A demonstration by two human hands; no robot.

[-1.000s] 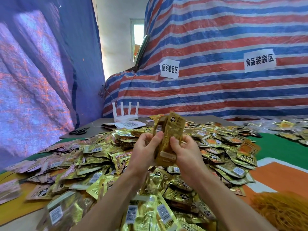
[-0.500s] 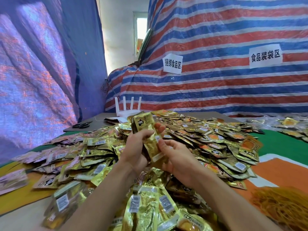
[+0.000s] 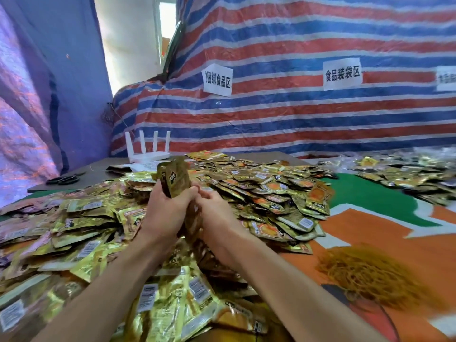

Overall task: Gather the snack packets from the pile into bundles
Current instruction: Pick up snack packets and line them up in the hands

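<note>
Gripping a bundle of packets (image 3: 175, 177) upright above the pile (image 3: 259, 188), we are curling both left hand (image 3: 167, 211) and right hand (image 3: 217, 213) round it; bare bench (image 3: 370, 230) is lying open to our right.

The left hand (image 3: 167, 213) and right hand (image 3: 218, 215) hold a packet bundle (image 3: 175, 177) upright over the pile (image 3: 266, 191).

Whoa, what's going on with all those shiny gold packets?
A person is gathering snack packets into bundles. The left hand holds a small stack of gold packets upright above the big pile on the table. The right hand sits against the stack's lower end, though blur hides whether it holds it. A heap of yellow rubber bands lies to the right, untouched.
</note>
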